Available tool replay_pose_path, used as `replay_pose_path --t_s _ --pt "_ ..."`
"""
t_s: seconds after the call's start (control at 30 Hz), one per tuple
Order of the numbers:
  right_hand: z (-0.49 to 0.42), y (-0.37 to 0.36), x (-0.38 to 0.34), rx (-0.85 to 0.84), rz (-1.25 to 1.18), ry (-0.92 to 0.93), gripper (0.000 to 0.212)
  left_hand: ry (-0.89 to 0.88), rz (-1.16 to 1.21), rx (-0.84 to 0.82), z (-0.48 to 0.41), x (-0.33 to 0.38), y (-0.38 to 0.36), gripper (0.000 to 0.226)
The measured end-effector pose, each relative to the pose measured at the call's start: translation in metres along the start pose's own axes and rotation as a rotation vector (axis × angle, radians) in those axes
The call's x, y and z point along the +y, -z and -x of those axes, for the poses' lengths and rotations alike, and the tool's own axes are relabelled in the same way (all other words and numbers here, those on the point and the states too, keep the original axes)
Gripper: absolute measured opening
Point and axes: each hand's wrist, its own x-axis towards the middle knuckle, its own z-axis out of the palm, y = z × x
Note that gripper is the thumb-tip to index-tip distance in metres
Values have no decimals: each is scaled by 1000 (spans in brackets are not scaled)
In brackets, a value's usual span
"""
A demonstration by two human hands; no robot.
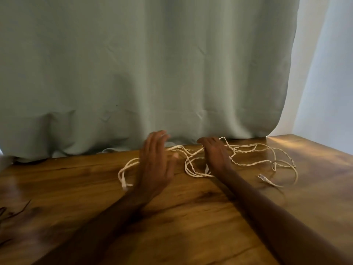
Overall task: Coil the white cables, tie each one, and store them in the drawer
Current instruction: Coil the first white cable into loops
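white cables [248,164] tangled, part hidden under blurred left hand [157,161], right hand [215,154]

Two hands: the left hand [156,163] and the right hand [215,153]. One tangle of white cables [248,163] spreads under and to both sides of the fingers; the number of separate cables in it cannot be told. Two plugs show plainly: one plug [124,185] left of the left fingers, the other plug [263,177] right of the right fingers. One wooden surface [191,217]. One grey-green curtain [152,64] beyond the fingers.
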Motion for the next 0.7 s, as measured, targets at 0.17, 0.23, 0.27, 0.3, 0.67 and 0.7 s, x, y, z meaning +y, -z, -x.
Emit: replay_pose_path --t_s 0.17,0.23,0.27,0.3,0.67,0.7 --pt "5 -5 0 -42 -68 5 46 -243 -304 -197 -13 35 -52 54" --pt "6 -3 1 -19 -111 -20 46 -251 -464 -298 -27 39 -60 38" --pt "6 -3 2 1 -137 -29 45 -244 -485 -355 -33 39 -63 34" --pt "5 -3 2 20 -158 -31 44 -244 -470 -395 -38 39 -64 34" --pt "0 -15 19 29 115 -184 7 17 75 -4 -67 15 -7 45" --pt "0 -15 24 -25 135 -249 13 71 146 52 -70 14 2 47"
